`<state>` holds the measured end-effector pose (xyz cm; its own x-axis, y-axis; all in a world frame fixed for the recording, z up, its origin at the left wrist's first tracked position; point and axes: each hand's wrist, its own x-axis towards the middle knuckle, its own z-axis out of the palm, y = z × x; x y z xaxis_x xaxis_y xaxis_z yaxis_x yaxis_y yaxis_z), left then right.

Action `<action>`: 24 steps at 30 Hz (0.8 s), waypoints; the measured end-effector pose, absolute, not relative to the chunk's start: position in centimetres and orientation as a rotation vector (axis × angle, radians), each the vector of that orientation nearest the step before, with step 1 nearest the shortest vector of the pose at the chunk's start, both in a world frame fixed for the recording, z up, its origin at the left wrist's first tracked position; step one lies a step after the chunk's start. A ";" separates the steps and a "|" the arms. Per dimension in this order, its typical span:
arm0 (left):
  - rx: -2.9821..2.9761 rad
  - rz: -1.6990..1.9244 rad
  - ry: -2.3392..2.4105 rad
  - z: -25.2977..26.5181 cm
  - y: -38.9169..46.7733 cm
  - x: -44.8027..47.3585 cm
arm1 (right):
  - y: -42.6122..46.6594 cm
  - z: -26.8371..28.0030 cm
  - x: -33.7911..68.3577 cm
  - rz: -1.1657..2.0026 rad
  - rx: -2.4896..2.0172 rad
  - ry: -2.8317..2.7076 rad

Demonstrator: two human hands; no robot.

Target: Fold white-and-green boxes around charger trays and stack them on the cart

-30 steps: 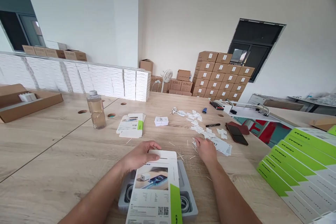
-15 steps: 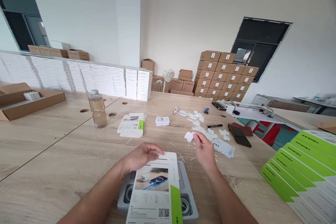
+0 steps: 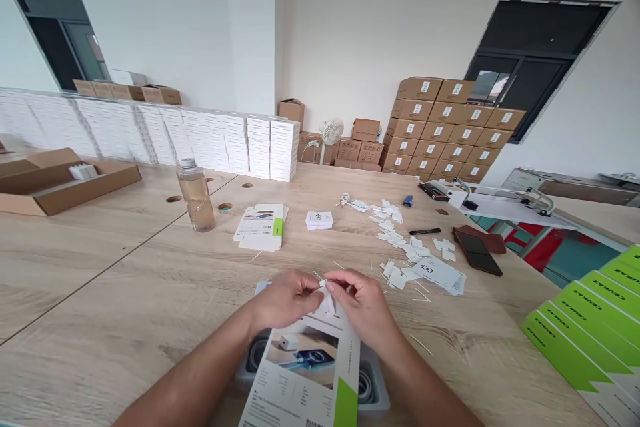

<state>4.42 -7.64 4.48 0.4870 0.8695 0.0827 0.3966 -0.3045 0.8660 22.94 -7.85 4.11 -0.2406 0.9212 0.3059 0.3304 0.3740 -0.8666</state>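
Note:
My left hand (image 3: 290, 297) and my right hand (image 3: 364, 307) meet over the top of a white and green printed charger box (image 3: 305, 360). Both pinch a small white paper piece (image 3: 327, 305) between fingertips and thumbs; fingers partly hide it. The box lies across a grey plastic tray (image 3: 383, 400), covering its middle. A coiled cable (image 3: 365, 387) shows in the tray at the right of the box, and another coil (image 3: 256, 353) at the left.
Beyond my hands are a flattened printed carton (image 3: 257, 230), a stack of white cards (image 3: 319, 220) and a water bottle (image 3: 195, 197). Scattered white paper pieces (image 3: 395, 233), a black marker (image 3: 425, 231) and a phone (image 3: 477, 252) lie right. Green-white boxes (image 3: 575, 347) stand at the right edge.
My right hand has moved left with the white paper piece to the box's top edge. My left hand has let go of that edge and now pinches the piece too.

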 end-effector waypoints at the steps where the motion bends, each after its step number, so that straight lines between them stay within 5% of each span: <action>1: 1.923 0.726 1.065 4.5 -7.7 4.5 | -7.9 4.2 22.9 0.824 -1.106 -1.786; 24: 2.341 0.742 0.989 6.9 -9.6 5.5 | -8.9 5.5 22.2 1.148 -1.150 -1.635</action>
